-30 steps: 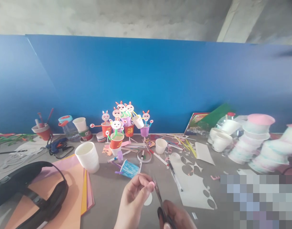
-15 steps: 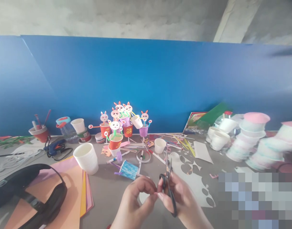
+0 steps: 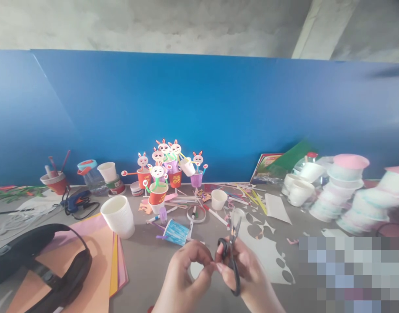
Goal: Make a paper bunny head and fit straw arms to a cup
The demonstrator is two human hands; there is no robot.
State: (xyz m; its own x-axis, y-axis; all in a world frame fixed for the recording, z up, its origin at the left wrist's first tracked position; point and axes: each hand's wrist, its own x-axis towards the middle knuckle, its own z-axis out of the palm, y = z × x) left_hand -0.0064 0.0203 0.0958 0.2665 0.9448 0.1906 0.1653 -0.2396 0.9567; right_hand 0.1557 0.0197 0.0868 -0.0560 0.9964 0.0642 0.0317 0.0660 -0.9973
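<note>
My right hand (image 3: 248, 265) is wrapped around a pair of scissors (image 3: 236, 274) with black handles. The blades point away from me, tips slightly apart. My left hand (image 3: 189, 271) is closed in a pinch, its fingertips meeting those of my right hand; whatever lies between them is too small to make out. Through the loop of my left fingers a pale paper piece (image 3: 195, 270) shows, partly hidden. Just beyond my hands a cup coloured in blue stripes (image 3: 176, 232) lies tipped over. To the right spreads a white paper sheet (image 3: 266, 256) with round holes cut out.
Rabbit-faced cup figures (image 3: 157, 191) stand at the back. White cups (image 3: 118, 217) are at left, near coloured paper (image 3: 95, 269) and a black headband-like device (image 3: 72, 261). A blue glue gun (image 3: 75, 202) with cords lies farther left. Stacked cups (image 3: 336, 195) stand at right.
The scissors have tilted slightly to the right in my right hand, and their blades have spread a little. My left hand keeps its pinch in nearly the same place.
</note>
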